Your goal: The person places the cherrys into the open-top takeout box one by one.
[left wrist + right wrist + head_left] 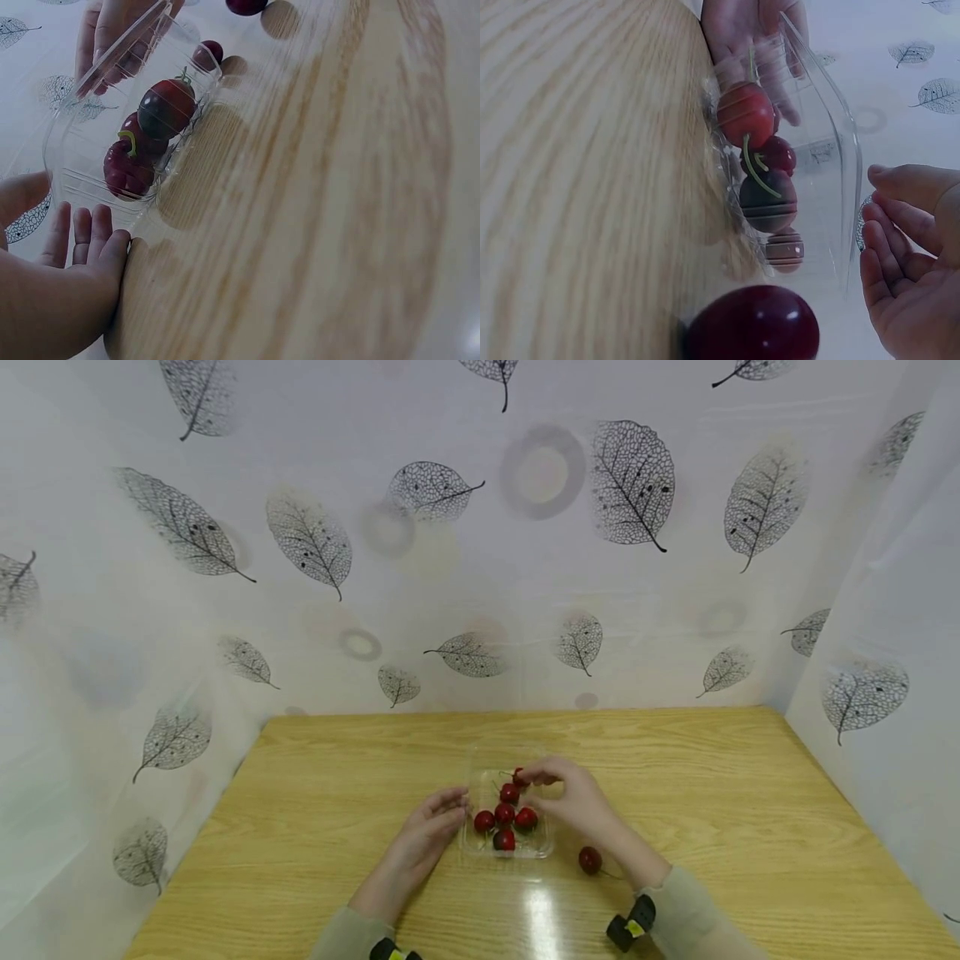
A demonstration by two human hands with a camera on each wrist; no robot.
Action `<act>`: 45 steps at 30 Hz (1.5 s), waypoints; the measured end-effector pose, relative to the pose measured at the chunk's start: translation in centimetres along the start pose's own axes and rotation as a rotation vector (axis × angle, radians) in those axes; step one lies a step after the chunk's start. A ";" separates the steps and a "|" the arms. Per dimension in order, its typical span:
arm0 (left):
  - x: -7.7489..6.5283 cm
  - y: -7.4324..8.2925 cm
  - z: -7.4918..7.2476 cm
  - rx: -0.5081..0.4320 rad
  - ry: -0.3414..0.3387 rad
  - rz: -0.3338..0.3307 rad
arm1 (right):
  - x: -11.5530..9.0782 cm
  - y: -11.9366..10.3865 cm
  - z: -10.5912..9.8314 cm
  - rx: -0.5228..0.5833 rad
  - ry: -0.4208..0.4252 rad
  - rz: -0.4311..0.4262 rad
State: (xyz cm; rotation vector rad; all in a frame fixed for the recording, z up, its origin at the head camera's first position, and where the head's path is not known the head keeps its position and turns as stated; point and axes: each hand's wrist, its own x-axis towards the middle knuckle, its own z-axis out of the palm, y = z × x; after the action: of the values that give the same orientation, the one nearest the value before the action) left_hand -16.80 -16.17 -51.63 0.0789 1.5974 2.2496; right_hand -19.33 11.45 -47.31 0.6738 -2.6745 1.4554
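A clear plastic container (pixel 546 843) stands on the table with several dark red cherries (pixel 505 814) in it, some with green stems. My left hand (pixel 429 833) is at its left side, fingers extended with the fingertips right at the wall; the left wrist view shows the fingers (pixel 101 225) near its end. From the right, my right hand (pixel 573 797) reaches over the container, thumb and index finger apart. Its index fingertip overlaps the farthest cherry (pixel 518 776) in the head view. In the right wrist view, nothing shows between the bent fingers (pixel 889 255) of my right hand.
One loose cherry (pixel 590 860) with a stem lies on the wooden table (pixel 337 760), right of the container and below my right forearm. Pale sheeting (pixel 517 585) printed with leaves hangs behind the table and along both sides.
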 end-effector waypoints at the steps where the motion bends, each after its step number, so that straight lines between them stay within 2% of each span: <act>1: 0.0 0.0 0.0 -0.001 0.003 -0.001 | 0.0 0.0 -0.1 -0.002 0.002 -0.001; 6: 0.0 0.2 0.3 0.003 0.035 -0.025 | 0.1 0.1 -0.8 -0.012 0.017 -0.006; 15: 0.0 0.4 0.2 0.004 0.023 -0.040 | 0.0 0.5 -1.9 -0.058 0.048 0.016; 25: 0.1 0.3 0.3 0.007 0.034 -0.032 | -0.8 1.5 -3.4 -0.101 0.090 0.029; 34: 0.1 0.4 0.3 0.011 0.050 -0.058 | -1.6 2.6 -4.4 -0.125 0.091 0.064; 45: 0.1 0.4 0.2 0.011 0.046 -0.057 | -2.7 4.0 -5.0 -0.111 0.114 0.075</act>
State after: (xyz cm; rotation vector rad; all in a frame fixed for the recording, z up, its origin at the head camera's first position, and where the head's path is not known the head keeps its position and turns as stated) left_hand -16.94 -16.03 -51.21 -0.0158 1.6153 2.2143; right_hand -19.32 18.31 -48.29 0.4732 -2.6955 1.3054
